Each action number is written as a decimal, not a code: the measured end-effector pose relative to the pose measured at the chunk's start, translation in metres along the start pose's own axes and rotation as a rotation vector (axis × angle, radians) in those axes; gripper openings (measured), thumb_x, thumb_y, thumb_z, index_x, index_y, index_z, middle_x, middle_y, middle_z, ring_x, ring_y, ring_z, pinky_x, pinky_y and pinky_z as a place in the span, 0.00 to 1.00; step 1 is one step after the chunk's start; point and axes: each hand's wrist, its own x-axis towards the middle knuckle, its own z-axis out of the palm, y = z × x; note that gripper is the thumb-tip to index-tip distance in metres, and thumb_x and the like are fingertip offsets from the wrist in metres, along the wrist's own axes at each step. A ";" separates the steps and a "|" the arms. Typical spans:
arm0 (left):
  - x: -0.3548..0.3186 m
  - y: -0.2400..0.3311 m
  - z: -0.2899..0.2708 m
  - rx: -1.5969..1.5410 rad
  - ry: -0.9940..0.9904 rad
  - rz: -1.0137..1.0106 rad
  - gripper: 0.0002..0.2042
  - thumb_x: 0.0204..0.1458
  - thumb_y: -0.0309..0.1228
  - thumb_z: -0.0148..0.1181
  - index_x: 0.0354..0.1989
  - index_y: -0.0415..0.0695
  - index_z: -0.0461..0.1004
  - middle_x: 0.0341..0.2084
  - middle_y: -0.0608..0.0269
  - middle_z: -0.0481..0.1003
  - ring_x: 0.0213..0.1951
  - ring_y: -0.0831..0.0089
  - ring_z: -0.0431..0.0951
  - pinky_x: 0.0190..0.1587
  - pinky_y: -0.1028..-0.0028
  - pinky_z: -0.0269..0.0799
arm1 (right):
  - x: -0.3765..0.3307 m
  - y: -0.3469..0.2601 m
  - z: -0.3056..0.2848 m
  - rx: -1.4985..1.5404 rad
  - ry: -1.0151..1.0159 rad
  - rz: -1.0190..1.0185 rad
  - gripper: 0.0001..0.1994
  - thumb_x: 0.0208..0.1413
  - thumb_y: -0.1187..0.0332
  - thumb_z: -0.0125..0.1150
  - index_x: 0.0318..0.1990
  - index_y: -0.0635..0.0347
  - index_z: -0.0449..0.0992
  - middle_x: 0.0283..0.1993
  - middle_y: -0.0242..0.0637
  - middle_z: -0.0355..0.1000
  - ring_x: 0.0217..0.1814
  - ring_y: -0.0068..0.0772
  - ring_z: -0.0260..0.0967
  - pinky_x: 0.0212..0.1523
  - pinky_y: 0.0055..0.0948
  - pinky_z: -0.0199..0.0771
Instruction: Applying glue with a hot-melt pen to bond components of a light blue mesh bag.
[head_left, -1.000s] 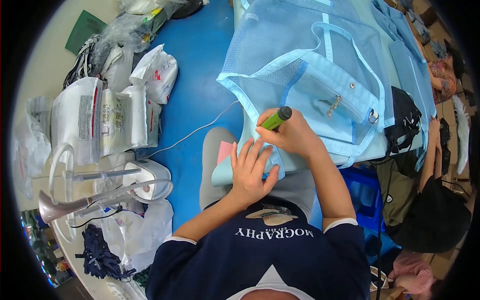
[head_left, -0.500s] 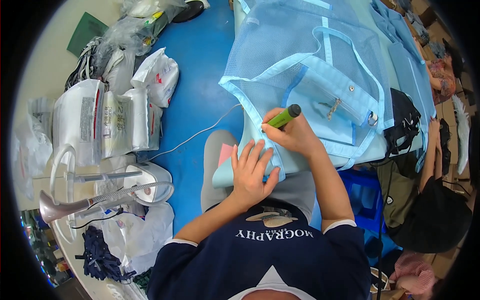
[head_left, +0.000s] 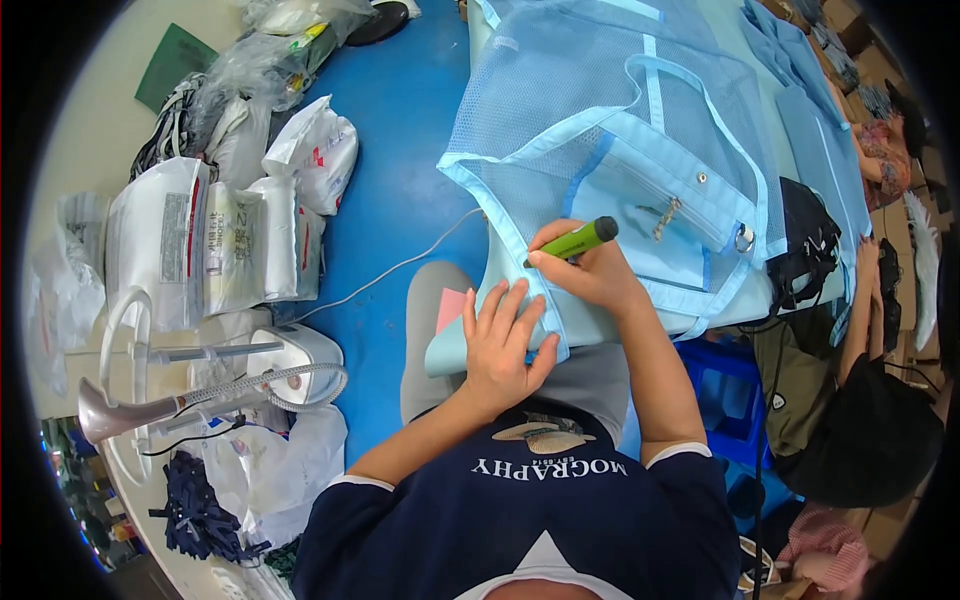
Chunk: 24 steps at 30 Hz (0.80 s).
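A light blue mesh bag (head_left: 560, 90) with fabric trim and handles lies spread on the pale work surface in front of me. My right hand (head_left: 592, 272) grips a green marker pen (head_left: 575, 243) with a dark end; its tip meets the bag's trim strip (head_left: 507, 225) near the edge. Flat on the lower end of that strip rests my left hand (head_left: 503, 345), fingers spread, holding nothing. A pocket panel (head_left: 650, 205) with a metal snap and a small clip sits to the right of the marker.
White plastic packages (head_left: 160, 240) and a garment steamer (head_left: 295, 360) stand on the left table. A thin cable crosses the blue floor (head_left: 400, 150). To the right are a black bag (head_left: 803, 240), a blue stool (head_left: 725, 395) and other people's arms.
The marker has tilted lower toward the right as my right hand turned slightly. My left hand and the bag stay in place.
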 end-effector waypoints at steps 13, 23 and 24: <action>0.000 0.000 -0.001 0.003 0.002 0.000 0.22 0.44 0.34 0.64 0.49 0.40 0.73 0.54 0.49 0.69 0.56 0.49 0.67 0.62 0.45 0.49 | 0.000 -0.003 0.002 -0.172 -0.005 0.005 0.06 0.52 0.73 0.64 0.37 0.61 0.77 0.28 0.26 0.71 0.30 0.14 0.64 0.29 0.19 0.63; -0.001 -0.003 0.000 -0.005 0.004 0.015 0.21 0.44 0.34 0.64 0.48 0.40 0.73 0.54 0.48 0.69 0.56 0.49 0.67 0.62 0.45 0.48 | 0.000 -0.005 0.002 -0.099 -0.037 -0.021 0.07 0.50 0.72 0.67 0.37 0.60 0.78 0.31 0.29 0.74 0.33 0.18 0.68 0.33 0.20 0.67; 0.000 -0.003 0.000 -0.003 0.000 0.014 0.21 0.44 0.34 0.64 0.48 0.40 0.73 0.54 0.48 0.69 0.56 0.49 0.67 0.62 0.46 0.48 | 0.001 -0.006 0.001 -0.156 -0.051 -0.038 0.07 0.50 0.72 0.67 0.36 0.59 0.79 0.30 0.29 0.74 0.32 0.19 0.69 0.32 0.21 0.68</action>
